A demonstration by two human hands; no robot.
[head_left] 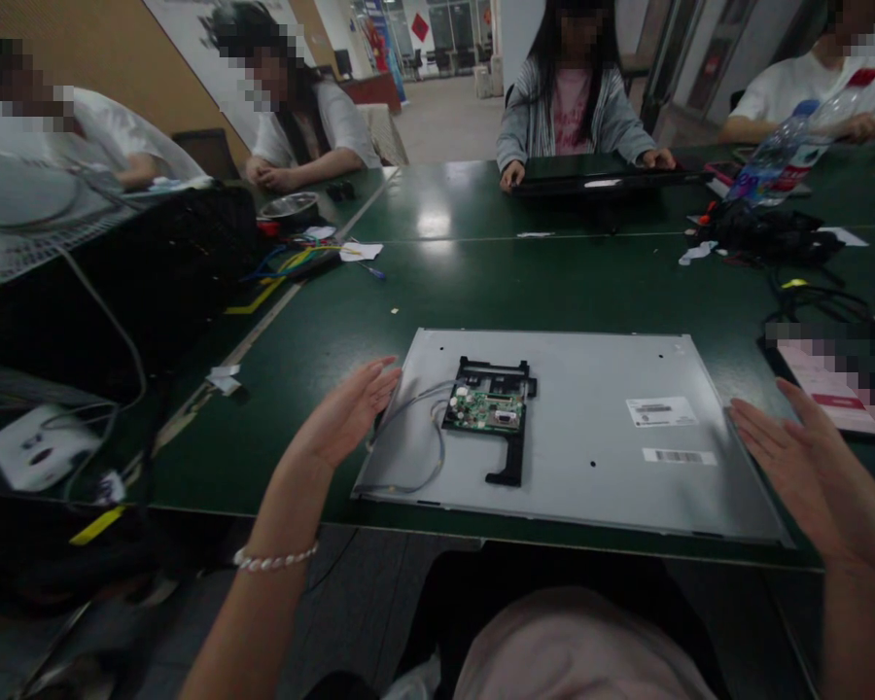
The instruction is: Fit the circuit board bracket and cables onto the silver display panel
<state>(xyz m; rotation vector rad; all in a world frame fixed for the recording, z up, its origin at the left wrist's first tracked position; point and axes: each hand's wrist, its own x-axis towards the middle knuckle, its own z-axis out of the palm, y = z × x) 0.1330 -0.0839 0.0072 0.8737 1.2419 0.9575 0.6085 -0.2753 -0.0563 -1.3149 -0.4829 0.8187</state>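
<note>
A flat grey metal display panel (569, 389) lies back side up on the green table in front of me. On it sits a green circuit board (485, 408) in a black plastic bracket (514, 457), with thin grey cables (437, 452) curving to the panel's left edge. My left hand (350, 408) is beside that left edge, fingers stretched out. Along the right edge is my right hand (791, 447), also flat with straight fingers. Neither hand holds anything; whether the fingertips touch the panel I cannot tell. White labels (660, 412) are stuck on its right part.
A person across the table holds a dark screen (605, 185). At the right lie a tablet (827, 384), black cables (817, 306) and bottles (780, 151). To the left stand a large black case (131, 282), a white box (40, 447) and a metal bowl (290, 206).
</note>
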